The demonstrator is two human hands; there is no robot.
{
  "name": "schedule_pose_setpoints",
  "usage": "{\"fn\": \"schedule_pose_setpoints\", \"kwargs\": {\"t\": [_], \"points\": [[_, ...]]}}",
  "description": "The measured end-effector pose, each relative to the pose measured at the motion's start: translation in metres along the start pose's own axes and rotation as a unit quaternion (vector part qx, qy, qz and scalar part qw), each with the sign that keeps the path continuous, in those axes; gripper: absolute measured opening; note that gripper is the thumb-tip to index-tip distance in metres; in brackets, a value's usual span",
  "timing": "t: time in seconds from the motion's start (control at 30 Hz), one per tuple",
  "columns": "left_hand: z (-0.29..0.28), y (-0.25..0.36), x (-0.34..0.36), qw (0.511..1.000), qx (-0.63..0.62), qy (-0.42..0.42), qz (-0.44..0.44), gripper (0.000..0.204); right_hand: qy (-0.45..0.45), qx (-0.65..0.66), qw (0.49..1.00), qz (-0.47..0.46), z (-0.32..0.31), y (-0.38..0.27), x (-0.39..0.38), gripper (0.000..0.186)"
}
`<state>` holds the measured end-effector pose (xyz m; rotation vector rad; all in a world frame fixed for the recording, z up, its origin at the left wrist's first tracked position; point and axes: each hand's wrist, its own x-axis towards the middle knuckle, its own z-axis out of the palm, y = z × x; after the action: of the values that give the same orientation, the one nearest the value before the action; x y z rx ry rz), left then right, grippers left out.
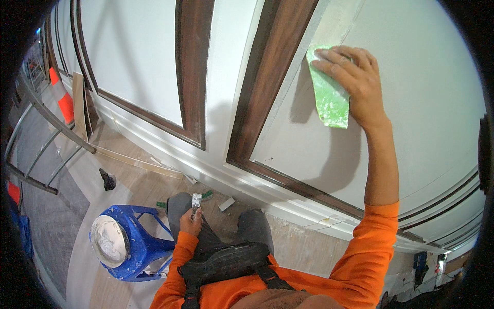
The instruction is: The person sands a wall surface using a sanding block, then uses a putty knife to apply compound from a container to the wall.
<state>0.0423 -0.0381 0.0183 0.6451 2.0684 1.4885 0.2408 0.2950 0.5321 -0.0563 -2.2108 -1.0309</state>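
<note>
My right hand [357, 77] is raised to the wall, its fingers closed on a green plastic spreader [329, 100] smeared with white filler. The spreader is held at the white wall panel [422, 103], just right of a dark wooden moulding [267, 77]; whether its edge touches cannot be told. Low by my knee, my left hand [191, 222] grips a small putty knife [196, 200] whose blade is coated in white. A round tub of white filler [109, 240] sits on a blue plastic stool [139, 242] to my left.
Left of me a curved metal frame with rungs [54, 135] stands near an orange-and-white cone [63, 100]. A dark scrap [107, 179], a white offcut [226, 204] and green bits lie on the wood-look floor [154, 188]. Boards [78, 105] lean on the wall.
</note>
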Motion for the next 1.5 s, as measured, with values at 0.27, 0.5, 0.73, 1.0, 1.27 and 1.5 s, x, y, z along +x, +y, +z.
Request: {"fn": "schedule_pose_setpoints", "kwargs": {"t": [0.27, 0.5, 0.73, 1.0, 1.27, 1.5], "points": [[0.002, -0.008, 0.002, 1.000, 0.001, -0.001, 0.003, 0.040, -0.058, 0.059, 0.996, -0.017, 0.015, -0.036, -0.030, 0.027], [0.004, -0.008, 0.002, 0.998, 0.047, 0.005, 0.030, 0.038, -0.158, 0.136, 0.975, -0.075, 0.027, -0.070, -0.058, 0.028], [-0.006, -0.010, 0.002, 0.990, -0.136, -0.025, -0.043, 0.026, -0.086, 0.696, 0.545, 0.459, 0.080, -0.213, -0.120, 0.023], [-0.031, 0.077, -0.032, 0.912, -0.360, -0.120, -0.153, 0.026, 0.077, 0.761, 0.132, 0.631, 0.115, -0.357, -0.180, 0.033], [-0.036, 0.087, -0.045, 0.895, -0.385, -0.186, -0.127, 0.024, 0.111, 0.756, 0.020, 0.645, 0.117, -0.403, -0.185, 0.023], [-0.028, 0.095, -0.050, 0.899, -0.360, -0.205, -0.141, 0.028, 0.100, 0.717, 0.089, 0.684, 0.117, -0.424, -0.178, 0.031]]}}
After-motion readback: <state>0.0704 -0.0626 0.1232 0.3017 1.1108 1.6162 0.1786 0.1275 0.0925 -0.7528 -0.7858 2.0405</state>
